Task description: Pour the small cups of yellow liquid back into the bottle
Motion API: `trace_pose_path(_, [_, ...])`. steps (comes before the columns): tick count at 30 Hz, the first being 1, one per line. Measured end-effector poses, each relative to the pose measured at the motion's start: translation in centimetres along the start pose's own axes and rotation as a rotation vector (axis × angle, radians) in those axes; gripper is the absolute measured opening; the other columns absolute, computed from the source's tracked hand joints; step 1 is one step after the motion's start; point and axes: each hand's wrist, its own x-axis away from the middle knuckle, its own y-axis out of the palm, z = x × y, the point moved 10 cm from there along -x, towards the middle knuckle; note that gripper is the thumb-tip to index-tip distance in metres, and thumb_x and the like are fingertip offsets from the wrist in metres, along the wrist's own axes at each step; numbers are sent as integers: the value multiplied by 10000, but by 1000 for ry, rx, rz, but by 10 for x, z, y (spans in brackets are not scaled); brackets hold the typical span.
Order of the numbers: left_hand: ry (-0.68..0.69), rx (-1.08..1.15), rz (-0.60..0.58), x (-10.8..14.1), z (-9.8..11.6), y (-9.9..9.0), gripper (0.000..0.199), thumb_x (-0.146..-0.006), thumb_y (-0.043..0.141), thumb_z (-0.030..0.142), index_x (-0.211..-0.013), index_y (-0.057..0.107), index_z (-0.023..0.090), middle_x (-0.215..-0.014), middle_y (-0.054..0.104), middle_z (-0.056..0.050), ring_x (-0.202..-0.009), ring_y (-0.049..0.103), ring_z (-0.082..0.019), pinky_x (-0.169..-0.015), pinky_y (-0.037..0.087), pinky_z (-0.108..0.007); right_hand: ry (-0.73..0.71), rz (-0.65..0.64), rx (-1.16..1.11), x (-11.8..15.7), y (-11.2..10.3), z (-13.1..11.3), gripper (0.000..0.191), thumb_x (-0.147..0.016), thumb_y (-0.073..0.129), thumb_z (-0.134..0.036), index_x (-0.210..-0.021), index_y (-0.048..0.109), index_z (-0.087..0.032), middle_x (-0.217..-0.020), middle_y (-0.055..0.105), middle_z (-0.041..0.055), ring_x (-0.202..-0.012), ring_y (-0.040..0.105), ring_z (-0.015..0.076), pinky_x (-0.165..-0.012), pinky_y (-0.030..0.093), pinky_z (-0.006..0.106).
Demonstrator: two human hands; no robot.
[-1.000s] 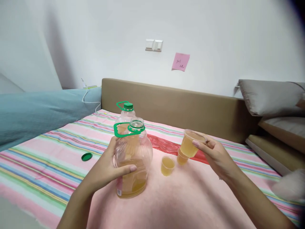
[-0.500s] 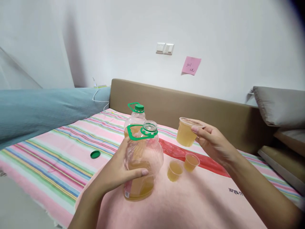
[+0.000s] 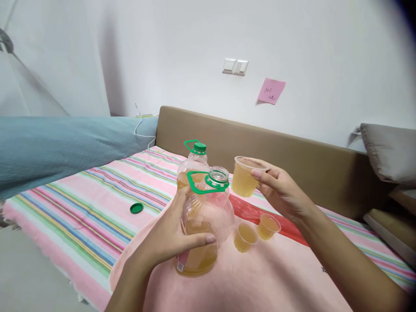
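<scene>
The left hand [image 3: 170,236] grasps the open bottle [image 3: 225,219] around its body, with the thumb laid across the front. The right hand [image 3: 281,188] holds the raised cup [image 3: 243,180] near its rim, between thumb and fingers; the cup contains a yellowish liquid and is nearly upright.

The bottle stands on a pink surface [image 3: 240,286], about partly filled, its mouth uncovered, with a green handle at the neck. To its right stand two smaller cups, a nearer one [image 3: 246,237] and a farther one [image 3: 269,226], both with similar liquid.

What has just changed is the place of the raised cup: earlier it overlaps the farther small cup in the view, and now it is clear of both and beside the bottle's mouth. For the work in hand, this seems to bring cup and opening near together, but no liquid is seen flowing.

Beyond are a red strip [image 3: 243,209], a green cap [image 3: 137,208] lying on the striped cloth [image 3: 100,203], and a second bottle [image 3: 195,163], capped, behind the first.
</scene>
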Motion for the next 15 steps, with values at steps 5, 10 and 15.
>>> trace_pose_path(5, [1, 0, 2, -2, 1, 0, 933, -790, 902, 519, -1551, 383, 370, -1647, 436, -49, -1568, 343, -356, -1312, 279, -583, 12, -13, -26, -3, 11, 0, 509, -771, 898, -493, -1205, 776, -257, -1315, 751, 75, -1294, 642, 327, -1117, 490, 480])
trace_pose_path(10, [3, -15, -3, -1, 1, 0, 901, -797, 893, 518, -1535, 400, 359, -1620, 462, -53, -1557, 352, -360, -1307, 281, -593, 8, -22, -31, -3, 17, 0, 500, -775, 897, -475, -1205, 771, -253, -1301, 758, 77, -1280, 658, 322, -1111, 503, 479])
trace_pose_path(15, [3, -13, -2, 0, 1, 0, 931, -792, 897, 521, -1552, 379, 370, -1640, 440, -45, -1566, 341, -358, -1311, 282, -570, -4, -40, -46, -3, 19, 1, 474, -816, 876, -451, -1229, 758, -252, -1295, 759, 76, -1252, 669, 304, -1090, 516, 456])
